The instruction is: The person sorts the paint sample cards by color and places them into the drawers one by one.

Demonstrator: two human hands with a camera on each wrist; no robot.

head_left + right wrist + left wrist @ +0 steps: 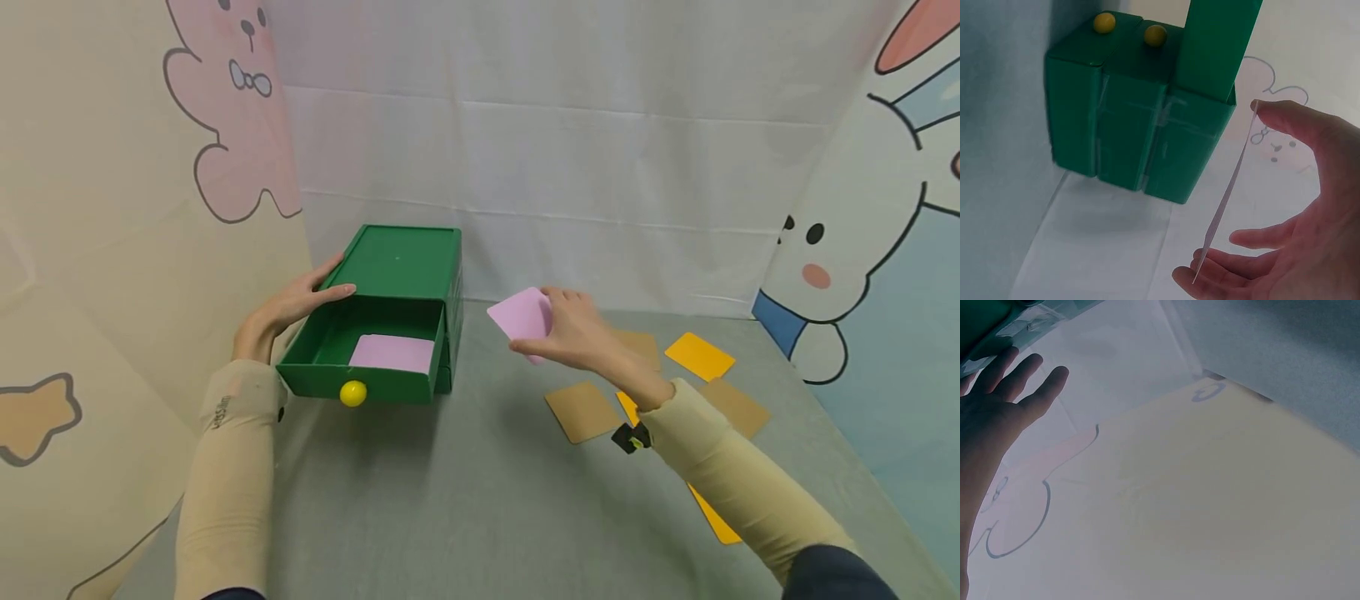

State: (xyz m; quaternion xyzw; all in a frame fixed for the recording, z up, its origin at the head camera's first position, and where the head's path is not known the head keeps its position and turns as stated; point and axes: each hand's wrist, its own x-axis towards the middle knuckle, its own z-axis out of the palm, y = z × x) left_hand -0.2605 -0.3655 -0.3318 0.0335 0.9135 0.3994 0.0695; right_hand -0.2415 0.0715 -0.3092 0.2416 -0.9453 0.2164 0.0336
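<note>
- The right hand (579,335) pinches the pink card (519,314) by its edges; light pressure should prevent bending.
- The left hand (291,305), fingers extended, best steadies the green cabinet (405,260) from the left.

Booth-like corner, room type unclear: cartoon-printed side sheets (892,350), creased white backdrop (570,167), grey surface (487,517).

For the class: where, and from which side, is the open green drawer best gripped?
The drawer is probably best taken by its yellow knob, coming straight from the front: the knob is round, juts out from the middle of the front, and nothing covers it.
</note>
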